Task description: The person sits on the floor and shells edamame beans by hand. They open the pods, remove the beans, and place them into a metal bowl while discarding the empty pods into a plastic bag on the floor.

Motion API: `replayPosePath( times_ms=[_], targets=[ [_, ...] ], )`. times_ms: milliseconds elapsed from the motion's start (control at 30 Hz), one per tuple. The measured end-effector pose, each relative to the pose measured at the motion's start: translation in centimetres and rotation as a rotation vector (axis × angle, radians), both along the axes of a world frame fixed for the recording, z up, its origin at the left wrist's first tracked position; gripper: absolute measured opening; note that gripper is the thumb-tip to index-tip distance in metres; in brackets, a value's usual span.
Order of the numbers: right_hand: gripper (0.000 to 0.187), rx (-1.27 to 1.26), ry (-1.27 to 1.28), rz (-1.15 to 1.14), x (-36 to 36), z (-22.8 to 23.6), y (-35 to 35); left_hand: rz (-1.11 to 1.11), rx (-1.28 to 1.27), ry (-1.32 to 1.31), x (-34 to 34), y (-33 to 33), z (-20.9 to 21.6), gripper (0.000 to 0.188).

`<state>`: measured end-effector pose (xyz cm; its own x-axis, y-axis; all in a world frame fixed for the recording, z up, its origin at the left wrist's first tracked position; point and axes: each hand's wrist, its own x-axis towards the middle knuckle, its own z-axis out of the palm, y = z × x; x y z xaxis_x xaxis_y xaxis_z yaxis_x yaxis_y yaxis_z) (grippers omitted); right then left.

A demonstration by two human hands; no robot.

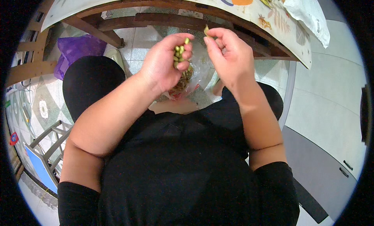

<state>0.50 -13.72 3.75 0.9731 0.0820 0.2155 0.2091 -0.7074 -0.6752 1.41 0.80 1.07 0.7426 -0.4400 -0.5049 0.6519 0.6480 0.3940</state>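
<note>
A plain black top (179, 167); at the top's sides, short black sleeves (78, 200) that leave the forearms (117, 105) bare; beyond the top, plain black legwear (91, 78)

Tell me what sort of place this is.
Probably a home, perhaps a kitchen or dining area: a wooden table with a printed cover, patterned floor tiles, and cabinet doors with dark handles.

Two hands (161, 62), at least five beans (181, 49), one table (97, 1), one purple bag (76, 51)
</note>
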Motion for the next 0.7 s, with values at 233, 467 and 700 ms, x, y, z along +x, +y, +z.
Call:
replayPosePath(
  times_ms=[233,467,700],
  targets=[
    [0.026,-0.339,0.462,0.069,-0.4,1.5,-1.0,0.007,-0.062,0.024,0.4,0.0,0.6,0.01],
    [0.013,0.002,-0.111,-0.14,0.4,3.8,-2.2,-0.045,-0.134,0.043,0.1,-0.2,0.0,0.026],
    [0.022,-0.436,-0.499,-0.306,6.8,4.0,-9.5,-0.125,-0.118,0.073,-0.5,-0.7,-1.1,0.025]
  ],
)
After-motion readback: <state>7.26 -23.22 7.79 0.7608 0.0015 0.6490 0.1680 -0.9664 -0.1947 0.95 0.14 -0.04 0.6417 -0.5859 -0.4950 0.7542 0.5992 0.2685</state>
